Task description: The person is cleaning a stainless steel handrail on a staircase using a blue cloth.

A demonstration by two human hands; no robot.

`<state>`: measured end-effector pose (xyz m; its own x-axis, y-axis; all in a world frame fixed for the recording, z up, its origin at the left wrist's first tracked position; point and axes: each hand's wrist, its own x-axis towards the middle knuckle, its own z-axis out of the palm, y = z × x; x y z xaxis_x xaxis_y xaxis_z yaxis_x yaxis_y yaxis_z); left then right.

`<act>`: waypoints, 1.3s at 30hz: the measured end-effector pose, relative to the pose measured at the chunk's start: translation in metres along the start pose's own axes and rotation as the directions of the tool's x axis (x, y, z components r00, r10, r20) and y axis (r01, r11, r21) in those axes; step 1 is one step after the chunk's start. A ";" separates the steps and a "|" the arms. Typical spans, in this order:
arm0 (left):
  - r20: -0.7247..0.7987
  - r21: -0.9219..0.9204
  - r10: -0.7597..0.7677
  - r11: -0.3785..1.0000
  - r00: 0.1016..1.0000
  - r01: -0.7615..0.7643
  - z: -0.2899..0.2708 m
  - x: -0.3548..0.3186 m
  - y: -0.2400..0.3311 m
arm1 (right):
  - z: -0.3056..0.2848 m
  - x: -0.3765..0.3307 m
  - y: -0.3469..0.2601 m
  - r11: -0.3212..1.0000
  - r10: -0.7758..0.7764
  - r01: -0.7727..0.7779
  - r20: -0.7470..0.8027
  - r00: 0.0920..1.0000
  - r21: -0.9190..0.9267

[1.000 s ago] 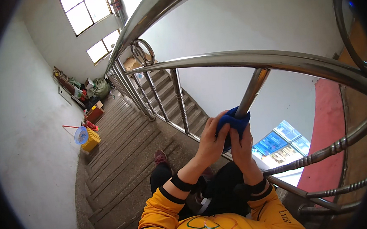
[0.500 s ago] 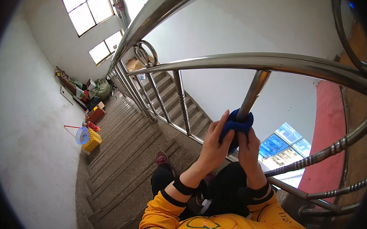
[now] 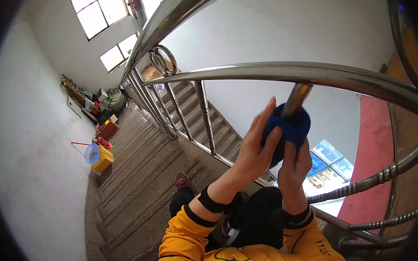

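A dark blue cloth [image 3: 296, 131] is wrapped around an upright metal baluster [image 3: 297, 99], just below the rail [image 3: 263, 71] it joins. My left hand [image 3: 257, 144] presses the cloth from the left, its fingers pointing up along the side and its thumb across the front. My right hand [image 3: 295, 168] grips the cloth's lower front from beneath. The lower part of the baluster is hidden behind the cloth and my hands.
A thick steel handrail [image 3: 174, 25] curves down the stairs. Concrete steps [image 3: 131, 197] descend on the left beside a white wall [image 3: 38, 155]. A yellow crate [image 3: 103, 160] with a blue basin [image 3: 92, 154] stands along the wall; bags [image 3: 113, 100] are heaped below.
Both hands and the blue cloth have slid up the baluster, closer to the rail and a little to the right. My feet stay in about the same place.
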<state>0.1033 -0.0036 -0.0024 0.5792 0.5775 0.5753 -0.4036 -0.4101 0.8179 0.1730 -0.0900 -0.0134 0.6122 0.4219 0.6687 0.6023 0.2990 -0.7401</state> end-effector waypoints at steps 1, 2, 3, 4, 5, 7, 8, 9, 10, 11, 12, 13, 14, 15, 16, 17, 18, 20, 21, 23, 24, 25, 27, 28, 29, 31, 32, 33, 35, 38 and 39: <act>-0.034 0.033 0.065 0.997 0.997 -0.064 0.000 0.008 0.004 | 0.004 0.008 0.001 0.997 -0.075 0.075 0.008 0.997 0.019; -0.028 0.024 0.066 0.998 0.997 -0.066 0.001 0.016 0.011 | 0.005 0.019 -0.002 0.997 -0.076 0.076 0.003 0.997 0.009; -0.050 0.000 0.016 1.000 0.999 -0.016 -0.001 0.021 0.020 | 0.007 0.029 -0.009 0.994 -0.101 0.100 0.010 0.995 0.049; -0.071 -0.024 -0.037 0.999 0.997 0.035 -0.003 0.026 0.025 | 0.009 0.038 -0.015 0.988 -0.125 0.123 0.017 0.992 0.089; -0.104 0.014 0.015 1.000 0.994 -0.013 -0.003 0.031 0.026 | 0.011 0.044 -0.021 0.988 -0.126 0.124 0.017 0.992 0.091; -0.116 -0.003 0.008 1.000 0.993 -0.009 -0.005 0.036 0.029 | 0.013 0.053 -0.030 0.979 -0.149 0.146 0.014 0.989 0.145; -0.123 -0.025 0.001 1.000 0.992 -0.004 -0.004 0.037 0.030 | 0.011 0.056 -0.030 0.979 -0.149 0.145 0.012 0.989 0.142; -0.120 -0.028 0.000 1.000 0.993 -0.003 -0.002 0.036 0.031 | 0.009 0.059 -0.030 0.981 -0.151 0.146 0.029 0.988 0.131; -0.165 -0.086 -0.023 0.996 0.986 0.008 0.000 0.035 0.033 | 0.007 0.060 -0.029 0.982 -0.152 0.146 0.045 0.987 0.119; -0.208 -0.142 -0.045 0.990 0.977 0.016 0.001 0.033 0.033 | 0.006 0.060 -0.029 0.982 -0.152 0.146 0.042 0.987 0.117; -0.204 -0.144 -0.046 0.989 0.978 0.016 0.001 0.031 0.031 | 0.006 0.060 -0.029 0.984 -0.144 0.137 0.058 0.988 0.114; -0.208 -0.175 -0.082 0.983 0.975 0.045 0.000 0.028 0.028 | 0.005 0.059 -0.029 0.986 -0.136 0.127 0.072 0.988 0.111; -0.216 -0.203 -0.117 0.977 0.969 0.073 -0.002 0.026 0.028 | 0.006 0.058 -0.028 0.985 -0.136 0.128 0.073 0.988 0.113; -0.218 -0.201 -0.116 0.977 0.969 0.072 -0.004 0.024 0.029 | 0.007 0.055 -0.027 0.991 -0.133 0.130 0.077 0.988 0.042; -0.199 -0.263 -0.178 0.957 0.964 0.123 -0.006 0.023 0.030 | 0.009 0.052 -0.025 0.991 -0.129 0.132 0.081 0.988 -0.029; -0.172 -0.329 -0.239 0.928 0.956 0.173 -0.007 0.022 0.030 | 0.009 0.050 -0.022 0.986 -0.149 0.155 0.082 0.985 -0.065; -0.171 -0.331 -0.239 0.928 0.956 0.173 -0.009 0.022 0.032 | 0.008 0.048 -0.018 0.985 -0.150 0.156 0.082 0.985 -0.068; 0.027 -0.324 -0.400 0.863 0.916 0.387 -0.012 0.022 0.038 | 0.005 0.044 -0.009 0.979 -0.166 0.178 0.116 0.979 -0.103; 0.031 -0.324 -0.397 0.864 0.917 0.385 -0.009 0.022 0.035 | 0.005 0.042 -0.005 0.977 -0.184 0.195 0.112 0.976 -0.091; 0.001 -0.276 -0.379 0.889 0.926 0.364 -0.003 0.021 0.028 | 0.007 0.034 -0.001 0.983 -0.153 0.161 0.098 0.983 -0.084; -0.002 -0.273 -0.379 0.891 0.925 0.364 -0.003 0.021 0.029 | 0.009 0.030 0.000 0.989 -0.118 0.125 0.088 0.989 -0.075; 0.022 -0.259 -0.382 0.890 0.924 0.375 -0.004 0.023 0.030 | 0.011 0.027 0.002 0.990 -0.109 0.115 0.075 0.991 -0.081; 0.047 -0.246 -0.387 0.889 0.921 0.386 -0.005 0.024 0.028 | 0.014 0.021 0.004 0.990 -0.107 0.111 0.048 0.993 -0.082; 0.044 -0.235 -0.384 0.893 0.922 0.383 -0.006 0.024 0.025 | 0.015 0.019 0.004 0.990 -0.107 0.108 0.021 0.994 -0.085; 0.037 -0.222 -0.380 0.899 0.924 0.379 -0.008 0.024 0.023 | 0.016 0.020 0.003 0.991 -0.107 0.108 0.021 0.994 -0.081; 0.018 -0.196 -0.342 0.920 0.940 0.338 -0.009 0.027 0.028 | 0.017 0.022 -0.002 0.999 -0.030 0.031 0.044 0.999 -0.015; 0.007 -0.176 -0.305 0.937 0.952 0.302 -0.008 0.030 0.031 | 0.016 0.024 -0.003 0.999 -0.027 0.028 0.044 0.999 -0.017; 0.008 -0.177 -0.309 0.936 0.951 0.305 -0.008 0.033 0.036 | 0.015 0.029 -0.004 0.998 -0.053 0.054 0.035 0.998 -0.018; 0.030 -0.204 -0.257 0.944 0.966 0.258 -0.008 0.043 0.048 | 0.014 0.040 -0.008 0.997 -0.078 0.078 0.026 0.997 -0.026; 0.049 -0.229 -0.270 0.934 0.962 0.274 -0.008 0.050 0.058 | 0.011 0.049 -0.014 0.985 -0.171 0.171 0.027 0.985 -0.017; 0.049 -0.229 -0.271 0.934 0.961 0.275 -0.009 0.048 0.054 | 0.011 0.046 -0.014 0.991 -0.129 0.127 0.055 0.990 0.048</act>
<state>0.1030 0.0085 0.0700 0.7008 0.6318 0.3313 -0.3800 -0.0625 0.9229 0.1875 -0.0654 0.0268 0.5001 0.4261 0.7539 0.6496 0.3911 -0.6520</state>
